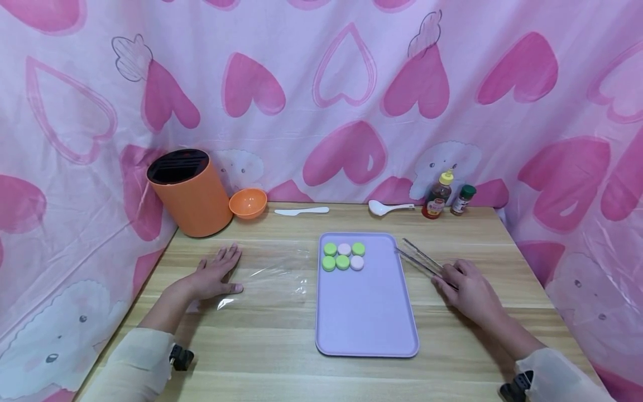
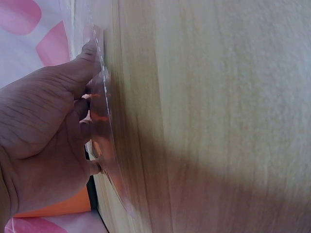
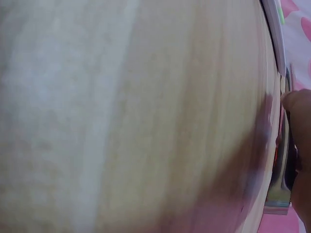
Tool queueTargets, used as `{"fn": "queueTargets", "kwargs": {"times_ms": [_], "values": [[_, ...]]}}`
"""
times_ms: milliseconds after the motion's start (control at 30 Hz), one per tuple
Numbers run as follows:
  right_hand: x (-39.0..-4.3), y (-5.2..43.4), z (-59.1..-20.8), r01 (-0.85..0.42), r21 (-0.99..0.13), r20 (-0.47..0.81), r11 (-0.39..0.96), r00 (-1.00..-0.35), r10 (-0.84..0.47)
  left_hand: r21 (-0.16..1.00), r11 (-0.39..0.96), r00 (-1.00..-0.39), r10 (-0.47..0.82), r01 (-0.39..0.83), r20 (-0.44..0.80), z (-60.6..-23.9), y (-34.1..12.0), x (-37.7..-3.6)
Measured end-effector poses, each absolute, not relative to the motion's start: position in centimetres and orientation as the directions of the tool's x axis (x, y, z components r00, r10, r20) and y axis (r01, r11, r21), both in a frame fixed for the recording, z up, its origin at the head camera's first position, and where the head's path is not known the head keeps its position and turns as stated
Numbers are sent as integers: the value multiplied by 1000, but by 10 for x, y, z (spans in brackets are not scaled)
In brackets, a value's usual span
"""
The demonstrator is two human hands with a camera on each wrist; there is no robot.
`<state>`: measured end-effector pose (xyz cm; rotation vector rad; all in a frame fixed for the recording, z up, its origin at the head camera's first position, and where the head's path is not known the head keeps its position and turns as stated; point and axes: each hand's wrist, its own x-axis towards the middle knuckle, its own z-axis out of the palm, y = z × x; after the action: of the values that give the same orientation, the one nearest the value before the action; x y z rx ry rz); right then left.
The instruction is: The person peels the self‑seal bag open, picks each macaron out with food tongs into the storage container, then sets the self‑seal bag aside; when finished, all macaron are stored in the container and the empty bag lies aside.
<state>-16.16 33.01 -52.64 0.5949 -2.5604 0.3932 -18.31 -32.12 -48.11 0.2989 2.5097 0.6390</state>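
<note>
From the head view, your left hand (image 1: 217,274) lies flat on the wooden table (image 1: 281,346) with its fingers spread and straight, pressing on the near-left edge of a clear plastic sheet (image 1: 273,276) that stretches from that hand toward the lilac tray (image 1: 369,318). Your right hand (image 1: 467,290) rests on the table just right of the tray, its fingers curled over the near end of the metal tongs (image 1: 419,259), whose tips point up and left to the tray's right rim. On the far part of the tray sit six small round pieces (image 1: 344,255) in two rows of three, four green and two pale pink, touching one another. Along the back edge stand an orange cylinder with a black slotted top (image 1: 188,192), an orange bowl (image 1: 248,202) just beside it, a white plastic knife (image 1: 301,211), a white spoon (image 1: 389,207), and two small bottles (image 1: 447,200) side by side. From your left wrist view, the left hand (image 2: 43,141) has its fingers laid against the plastic sheet (image 2: 104,136) on the table. From your right wrist view, the picture is blurred; a fingertip (image 3: 297,104) shows at the right edge next to the tongs (image 3: 282,174), with the tray's rim (image 3: 274,34) above.
</note>
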Motion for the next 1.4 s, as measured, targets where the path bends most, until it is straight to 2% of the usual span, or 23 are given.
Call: {"fn": "queueTargets", "kwargs": {"times_ms": [200,567,833,1400], "values": [[-161,331,-527,-337,-207,436,919,-872,-222,499,863,-838,328,79,-436,-481,-322,-184],[-161,327,-527,-148,-271,317,951,-947,-56,482,873,-835,315,69,-452,-480,-322,-183],[-158,327,-528,-59,-291,235,955,-972,12,482,873,-836,317,73,-447,-480,-320,-186],[-156,327,-522,16,-283,134,959,-989,56,465,880,-842,320,95,-434,-472,-315,-186]]}}
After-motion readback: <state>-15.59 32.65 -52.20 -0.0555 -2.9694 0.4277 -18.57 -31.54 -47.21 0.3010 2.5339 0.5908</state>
